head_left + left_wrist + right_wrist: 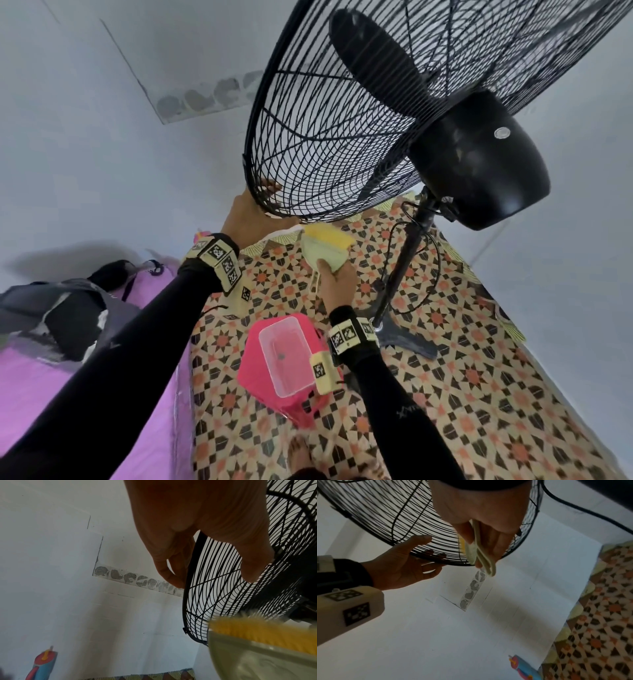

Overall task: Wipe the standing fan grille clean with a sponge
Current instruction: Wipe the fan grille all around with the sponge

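Observation:
The black wire fan grille [325, 137] tilts above me, with a dark blade visible inside. My left hand [263, 197] grips its lower left rim, thumb on one side and fingers on the other, as the right wrist view shows at the left hand [433, 553]. My right hand [334, 270] holds a pale green scrubber with yellow bristles [325, 245] by its looped handle [485, 561]. The bristles point up just under the grille's bottom edge [202, 615]. Whether they touch the wires I cannot tell.
The fan's motor housing [479, 161], pole [404, 260], cord and base [407, 339] stand to the right on a patterned mat. A clear tub [284, 356] sits on a pink stool [257, 380] below my right wrist. A purple bed with a bag [61, 308] lies left.

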`<action>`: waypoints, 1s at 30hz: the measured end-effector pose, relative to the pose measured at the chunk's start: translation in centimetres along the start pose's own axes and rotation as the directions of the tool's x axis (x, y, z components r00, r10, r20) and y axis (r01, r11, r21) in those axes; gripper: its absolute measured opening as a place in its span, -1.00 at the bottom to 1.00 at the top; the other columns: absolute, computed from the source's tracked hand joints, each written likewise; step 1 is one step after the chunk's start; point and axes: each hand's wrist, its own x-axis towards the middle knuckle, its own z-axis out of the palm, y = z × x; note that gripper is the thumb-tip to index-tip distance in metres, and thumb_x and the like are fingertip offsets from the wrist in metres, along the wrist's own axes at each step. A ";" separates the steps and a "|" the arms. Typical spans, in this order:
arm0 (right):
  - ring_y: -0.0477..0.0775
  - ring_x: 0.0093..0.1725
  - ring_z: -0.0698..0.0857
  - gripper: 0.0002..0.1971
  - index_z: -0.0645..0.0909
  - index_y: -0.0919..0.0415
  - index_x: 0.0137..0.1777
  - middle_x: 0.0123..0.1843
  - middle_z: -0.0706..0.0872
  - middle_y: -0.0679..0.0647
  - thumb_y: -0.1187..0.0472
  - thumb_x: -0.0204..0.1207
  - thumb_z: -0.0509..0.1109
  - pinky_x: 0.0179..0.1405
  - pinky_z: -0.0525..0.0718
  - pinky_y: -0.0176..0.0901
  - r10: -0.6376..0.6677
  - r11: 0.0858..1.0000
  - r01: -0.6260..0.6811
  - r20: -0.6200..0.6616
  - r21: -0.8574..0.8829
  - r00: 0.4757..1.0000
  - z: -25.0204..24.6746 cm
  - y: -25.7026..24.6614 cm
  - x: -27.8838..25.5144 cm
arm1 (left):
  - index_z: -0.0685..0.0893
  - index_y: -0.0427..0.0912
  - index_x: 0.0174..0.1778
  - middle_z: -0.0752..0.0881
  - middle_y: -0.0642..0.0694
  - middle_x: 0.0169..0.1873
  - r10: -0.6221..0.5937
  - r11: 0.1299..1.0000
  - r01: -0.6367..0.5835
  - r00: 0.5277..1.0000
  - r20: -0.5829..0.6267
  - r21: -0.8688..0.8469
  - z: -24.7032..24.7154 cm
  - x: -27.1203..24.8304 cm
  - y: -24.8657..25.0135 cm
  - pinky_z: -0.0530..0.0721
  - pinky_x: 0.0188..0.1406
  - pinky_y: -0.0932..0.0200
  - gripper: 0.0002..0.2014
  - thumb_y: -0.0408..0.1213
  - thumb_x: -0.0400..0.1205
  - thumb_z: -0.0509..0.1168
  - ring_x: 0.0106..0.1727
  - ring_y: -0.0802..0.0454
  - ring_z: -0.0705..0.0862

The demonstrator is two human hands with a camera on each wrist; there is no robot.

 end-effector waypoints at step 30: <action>0.40 0.06 0.82 -0.47 0.48 0.14 0.30 0.27 0.73 0.36 0.17 0.37 0.61 -0.01 0.81 0.37 0.514 0.802 -0.522 0.108 0.292 0.851 1.0 8.7 14.7 | 0.61 0.05 0.48 0.79 0.12 0.33 -0.208 0.825 0.112 0.971 -0.114 -0.554 6.6 -1.0 -0.7 0.78 0.22 -0.42 -0.15 -0.01 0.29 0.82 0.39 0.09 0.74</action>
